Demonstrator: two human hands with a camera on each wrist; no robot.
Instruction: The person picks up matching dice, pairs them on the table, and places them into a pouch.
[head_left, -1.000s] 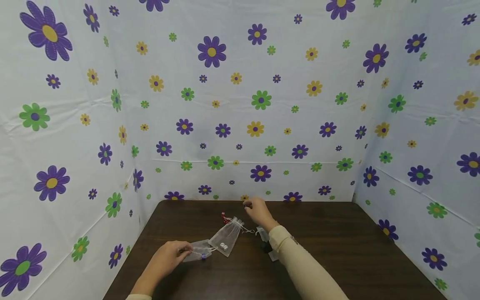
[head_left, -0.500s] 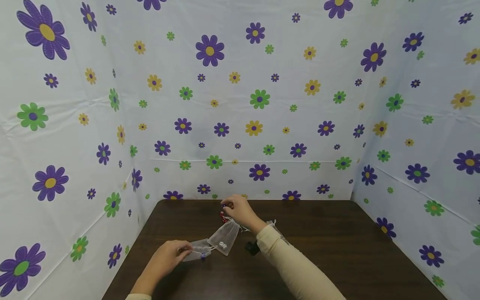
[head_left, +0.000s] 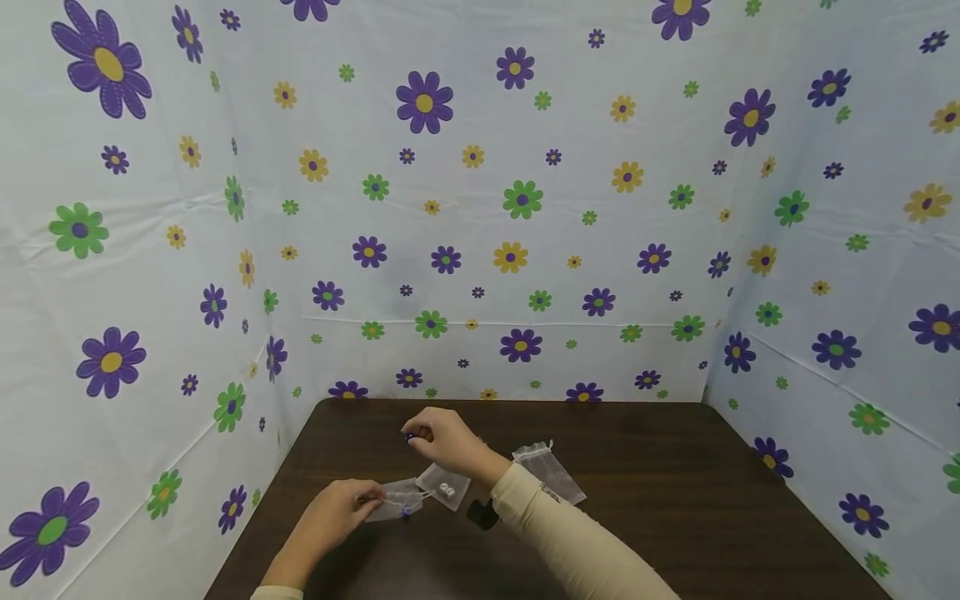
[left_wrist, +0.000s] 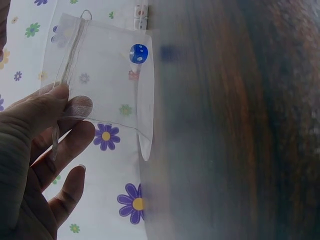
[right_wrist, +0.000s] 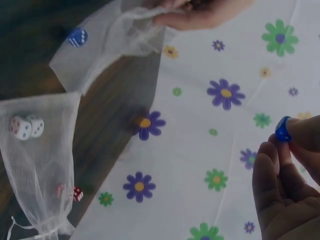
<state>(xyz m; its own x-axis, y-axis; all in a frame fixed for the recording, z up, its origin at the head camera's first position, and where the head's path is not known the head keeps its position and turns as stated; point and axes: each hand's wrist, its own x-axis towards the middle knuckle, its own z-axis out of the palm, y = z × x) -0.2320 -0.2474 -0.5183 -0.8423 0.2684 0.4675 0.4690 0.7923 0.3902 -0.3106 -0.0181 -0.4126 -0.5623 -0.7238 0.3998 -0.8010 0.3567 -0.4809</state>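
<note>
Your right hand [head_left: 446, 440] is pinching a blue die [right_wrist: 283, 129] between thumb and fingertips, over the far part of the table [head_left: 637, 467] and apart from the pouches. Your left hand [head_left: 341, 508] is clamping the drawstring end of the left mesh pouch [left_wrist: 105, 75] between thumb and forefinger, and a second blue die [left_wrist: 139, 53] is resting inside, towards the far edge.

If you are meaning to add the held die to that pouch, I am judging the mouth to be the weak spot: your left fingers are bunching the mesh there, so the opening may be proving too narrow and the die may be glancing off and rolling away. Your pinch is covering little of the die, so a small slip could be dropping it. Tipping the left pouch too far could be sending its die back towards the mouth. Your right sleeve [head_left: 585, 542] is hanging near the middle mesh pouch [right_wrist: 37, 165], so a low sweep could be dragging it.

Counting, I am finding three pouches, the right mesh pouch [head_left: 555, 475] lying beyond your sleeve; two blue dice, one held and one bagged; two white dice [right_wrist: 20, 128], sitting in the middle pouch; and at least two red dice [right_wrist: 78, 194], showing near its neck, with any others staying hidden from me
</note>
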